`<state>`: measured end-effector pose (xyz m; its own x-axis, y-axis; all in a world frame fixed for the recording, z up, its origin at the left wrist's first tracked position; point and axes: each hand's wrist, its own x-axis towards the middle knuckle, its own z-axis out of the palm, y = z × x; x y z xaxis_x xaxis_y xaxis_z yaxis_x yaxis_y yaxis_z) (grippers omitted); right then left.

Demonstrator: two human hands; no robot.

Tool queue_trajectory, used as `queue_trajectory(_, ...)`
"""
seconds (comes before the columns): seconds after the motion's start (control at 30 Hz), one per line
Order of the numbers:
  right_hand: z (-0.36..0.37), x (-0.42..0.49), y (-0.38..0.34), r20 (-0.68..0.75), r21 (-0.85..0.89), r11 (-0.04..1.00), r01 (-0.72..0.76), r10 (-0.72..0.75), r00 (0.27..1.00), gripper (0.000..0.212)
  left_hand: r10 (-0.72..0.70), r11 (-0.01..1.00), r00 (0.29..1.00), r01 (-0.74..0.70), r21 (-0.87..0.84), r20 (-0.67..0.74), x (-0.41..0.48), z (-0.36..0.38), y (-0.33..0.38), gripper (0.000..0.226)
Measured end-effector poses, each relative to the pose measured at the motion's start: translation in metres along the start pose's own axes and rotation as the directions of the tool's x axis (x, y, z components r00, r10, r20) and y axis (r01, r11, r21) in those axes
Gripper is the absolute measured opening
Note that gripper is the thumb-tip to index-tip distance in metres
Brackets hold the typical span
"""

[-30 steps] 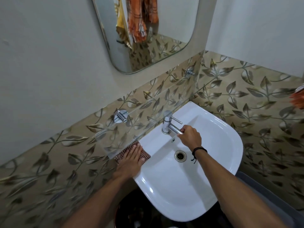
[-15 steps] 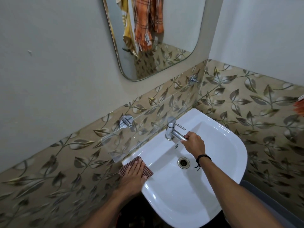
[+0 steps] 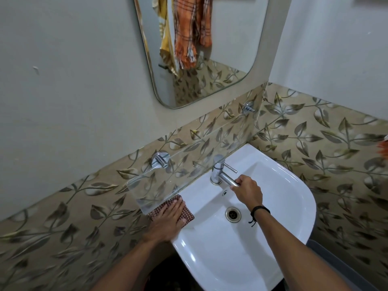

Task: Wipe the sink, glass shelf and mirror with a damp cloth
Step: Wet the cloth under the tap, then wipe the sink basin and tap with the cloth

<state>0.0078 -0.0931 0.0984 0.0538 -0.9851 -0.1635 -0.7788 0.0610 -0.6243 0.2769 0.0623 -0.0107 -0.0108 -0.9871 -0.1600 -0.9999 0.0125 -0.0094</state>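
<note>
A white sink (image 3: 279,208) stands in the corner of a tiled wall. My left hand (image 3: 168,219) lies flat, fingers together, on a brown checked cloth (image 3: 188,215) on the sink's left rim, just under the near end of the glass shelf (image 3: 189,164). My right hand (image 3: 248,191) is closed around the spout of the chrome tap (image 3: 219,172). Above the shelf hangs the mirror (image 3: 222,49), which reflects orange and yellow towels.
Two chrome brackets (image 3: 160,160) hold the shelf to the leaf-patterned tiles. The drain (image 3: 233,214) sits in the middle of the basin. A side wall closes in on the right, with something orange (image 3: 383,148) at the frame's right edge. Dark space lies under the sink.
The view has tilted up, so more of the mirror shows. My left hand stays pressed on the cloth at the sink's left rim and my right hand keeps its hold on the tap spout.
</note>
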Motion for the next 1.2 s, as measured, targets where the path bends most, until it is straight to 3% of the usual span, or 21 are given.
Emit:
queue_trajectory(0.07, 0.000, -0.001, 0.000, 0.000, -0.003, 1.000, 0.001, -0.001, 1.000, 0.016, -0.039, 0.998, 0.992, 0.044, -0.039, 0.121, -0.005, -0.004, -0.001, 0.064)
queue_trajectory(0.27, -0.002, -0.002, 0.001, 0.005, -0.001, 1.000, 0.001, -0.001, 1.000, 0.015, -0.053, 0.999, 0.998, 0.053, 0.007, 0.045, -0.023, 0.005, 0.008, 0.062)
queue_trajectory(0.57, -0.001, 0.001, -0.001, 0.012, -0.028, 1.000, 0.009, -0.009, 1.000, 0.017, -0.081, 0.995, 0.989, 0.088, -0.053, 0.121, 0.005, 0.006, 0.012, 0.060)
queue_trajectory(0.9, -0.001, 0.002, 0.002, 0.017, -0.007, 1.000, 0.010, -0.010, 1.000, 0.015, -0.098, 0.988, 0.993, 0.105, -0.113, 0.072, -0.032, 0.004, 0.033, 0.062)
queue_trajectory(1.0, 0.000, 0.001, 0.006, 0.026, 0.008, 0.999, 0.034, -0.034, 0.999, 0.012, -0.115, 0.982, 0.993, 0.111, -0.151, -0.022, -0.045, 0.009, 0.039, 0.066)
queue_trajectory(1.07, 0.006, -0.008, 0.014, -0.018, 0.046, 0.996, 0.073, -0.073, 0.997, 0.014, -0.114, 0.975, 0.993, 0.105, -0.198, -0.035, -0.053, 0.012, 0.045, 0.067)
queue_trajectory(1.13, 0.021, -0.027, 0.029, -0.148, 0.012, 0.993, 0.114, -0.111, 0.983, 0.034, -0.083, 0.970, 0.997, 0.079, -0.231, -0.007, -0.061, 0.013, 0.052, 0.067)
queue_trajectory(1.2, 0.038, -0.054, 0.043, -0.265, -0.016, 0.991, 0.130, -0.129, 0.956, 0.041, -0.067, 0.954, 0.998, 0.067, -0.292, 0.008, -0.065, 0.015, 0.060, 0.067)
